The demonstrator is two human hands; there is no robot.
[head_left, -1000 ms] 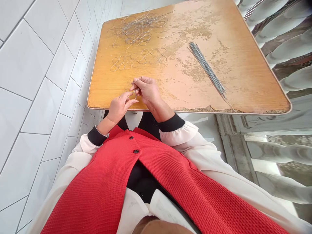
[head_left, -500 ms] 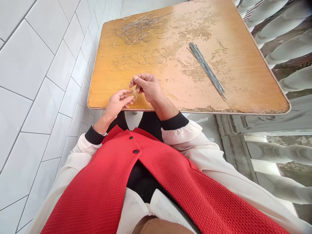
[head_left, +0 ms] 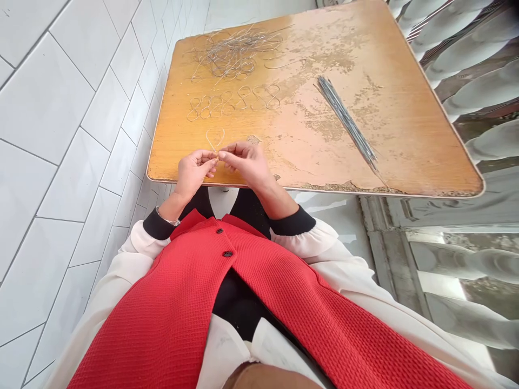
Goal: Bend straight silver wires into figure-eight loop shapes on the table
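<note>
"Wire loop [head_left: 215,150] — which way does it lie?"

"Just far of the fingertips, long axis roughly near to far. Left hand [head_left: 192,172] and right hand [head_left: 249,162] both pinch its near end, fingertips almost meeting; neither is clearly nearer."

"Surface?"

"Worn table [head_left: 413,135], hands above its near edge. Figure-eight wires [head_left: 243,97] in a row beyond, tangled wires [head_left: 235,51] farther — straight wire bundle [head_left: 347,121] well right."

"Room?"

"Tiled wall [head_left: 77,102] left, pale balusters [head_left: 458,59] right."

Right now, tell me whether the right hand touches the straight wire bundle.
Apart: the head view shows tabletop between the right hand and the bundle.
</note>
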